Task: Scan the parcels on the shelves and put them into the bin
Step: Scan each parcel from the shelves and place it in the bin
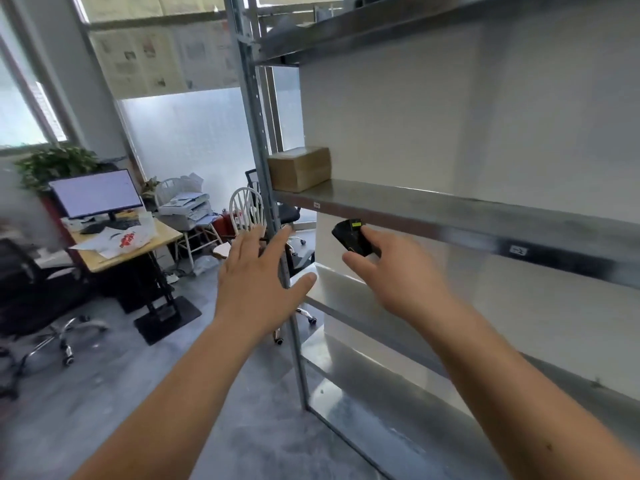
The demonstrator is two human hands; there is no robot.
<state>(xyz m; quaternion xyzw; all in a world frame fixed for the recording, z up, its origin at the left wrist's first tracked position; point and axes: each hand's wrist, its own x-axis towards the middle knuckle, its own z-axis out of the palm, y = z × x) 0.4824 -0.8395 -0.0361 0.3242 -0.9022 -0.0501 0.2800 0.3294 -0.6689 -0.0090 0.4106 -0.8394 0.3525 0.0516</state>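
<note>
We note a grey, mottled floor (221,393) under soft daylight. Along the left wall we see windows (20,109), and ahead a frosted glass partition (194,133) with newspaper sheets (156,57) taped above it. We log a wooden surface (166,233) carrying a lit monitor (95,194), a keyboard and loose papers. A leafy plant (55,164) stands behind the monitor. Beside the surface we see a printer (188,206), a white spindle-back chair (246,209) and, at far left, a black office chair (38,299) on castors. A pale wall (519,109) lies to our right.
</note>
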